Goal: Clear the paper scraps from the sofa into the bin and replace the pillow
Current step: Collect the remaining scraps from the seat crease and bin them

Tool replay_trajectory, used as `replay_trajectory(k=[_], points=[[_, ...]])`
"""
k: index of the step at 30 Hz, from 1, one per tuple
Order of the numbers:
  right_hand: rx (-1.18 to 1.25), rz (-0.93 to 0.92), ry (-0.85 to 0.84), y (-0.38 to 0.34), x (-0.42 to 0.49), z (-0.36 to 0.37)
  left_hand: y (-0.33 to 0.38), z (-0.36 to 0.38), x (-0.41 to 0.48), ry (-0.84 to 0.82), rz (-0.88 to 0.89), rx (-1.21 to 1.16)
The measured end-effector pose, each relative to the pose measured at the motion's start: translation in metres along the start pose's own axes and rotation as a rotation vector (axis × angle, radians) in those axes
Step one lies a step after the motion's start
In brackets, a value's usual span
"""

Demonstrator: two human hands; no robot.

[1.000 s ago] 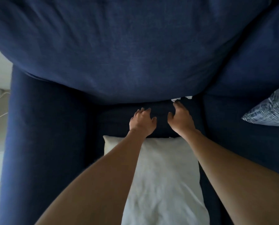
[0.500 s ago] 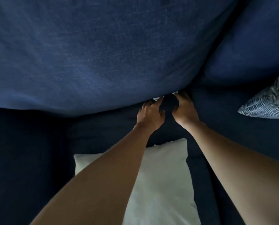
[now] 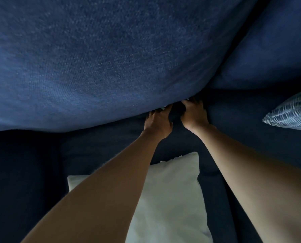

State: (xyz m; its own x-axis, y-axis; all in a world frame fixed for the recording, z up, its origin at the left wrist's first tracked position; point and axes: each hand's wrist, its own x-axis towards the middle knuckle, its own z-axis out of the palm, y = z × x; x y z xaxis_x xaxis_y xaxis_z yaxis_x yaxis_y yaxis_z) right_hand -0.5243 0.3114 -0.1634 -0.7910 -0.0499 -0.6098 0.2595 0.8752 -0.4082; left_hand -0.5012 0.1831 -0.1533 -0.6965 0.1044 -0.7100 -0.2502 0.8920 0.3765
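Both hands are pushed into the dark crease where the big blue back cushion (image 3: 111,58) meets the sofa seat (image 3: 97,155). My left hand (image 3: 157,122) has its fingertips under the cushion's lower edge, beside a tiny white sliver of paper scrap (image 3: 163,108). My right hand (image 3: 193,114) is just to the right with its fingers curled into the same gap, and another faint white speck (image 3: 187,99) shows above them. The fingertips are hidden in shadow, so any hold on paper is unseen. The white pillow (image 3: 172,199) lies flat on the seat under my forearms.
A second blue back cushion (image 3: 272,50) stands at the upper right. A blue-and-white patterned pillow (image 3: 291,114) lies on the seat at the right edge. The sofa arm (image 3: 15,181) is on the left. No bin is in view.
My head and both hands have moved closer to the back cushion. The hands went from the seat into the crease, and the white scraps seen earlier are now almost covered.
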Motion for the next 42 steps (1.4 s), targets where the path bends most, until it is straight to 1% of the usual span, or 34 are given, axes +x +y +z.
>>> replay_trajectory(k=[4,7,11,14,17,19,23,26,28,30,33,37,42], points=[[-0.068,0.0,-0.025,-0.001,0.001,-0.003,-0.001,0.004,0.001,0.037,0.001,-0.004],[-0.042,-0.015,-0.014,0.001,-0.003,-0.005,0.002,0.003,-0.001,0.06,-0.016,-0.012],[-0.012,-0.079,-0.003,0.002,-0.014,-0.008,0.006,-0.006,-0.011,0.087,-0.006,0.006],[0.068,0.008,0.009,-0.005,-0.032,-0.017,0.013,-0.016,-0.034,0.194,-0.017,-0.078],[0.15,0.029,0.101,-0.02,-0.055,-0.025,0.018,-0.024,-0.06,0.342,-0.035,-0.191],[0.179,-0.012,0.153,-0.033,-0.071,-0.031,0.019,-0.031,-0.077,0.417,-0.058,-0.252],[0.195,-0.102,0.218,-0.062,-0.105,-0.05,0.018,-0.054,-0.12,0.495,-0.092,-0.31],[0.185,-0.169,0.248,-0.085,-0.131,-0.068,0.016,-0.077,-0.156,0.58,-0.109,-0.333],[0.199,-0.222,0.266,-0.102,-0.15,-0.078,0.014,-0.092,-0.182,0.614,-0.149,-0.361],[0.224,-0.266,0.276,-0.119,-0.168,-0.083,0.01,-0.103,-0.208,0.644,-0.151,-0.37],[0.259,-0.332,0.292,-0.149,-0.196,-0.077,-0.004,-0.113,-0.246,0.699,-0.145,-0.363],[0.229,-0.397,0.308,-0.187,-0.221,-0.055,-0.041,-0.119,-0.283,0.764,-0.198,-0.39],[0.252,-0.444,0.236,-0.226,-0.243,-0.016,-0.103,-0.117,-0.319,0.791,-0.237,-0.415]])
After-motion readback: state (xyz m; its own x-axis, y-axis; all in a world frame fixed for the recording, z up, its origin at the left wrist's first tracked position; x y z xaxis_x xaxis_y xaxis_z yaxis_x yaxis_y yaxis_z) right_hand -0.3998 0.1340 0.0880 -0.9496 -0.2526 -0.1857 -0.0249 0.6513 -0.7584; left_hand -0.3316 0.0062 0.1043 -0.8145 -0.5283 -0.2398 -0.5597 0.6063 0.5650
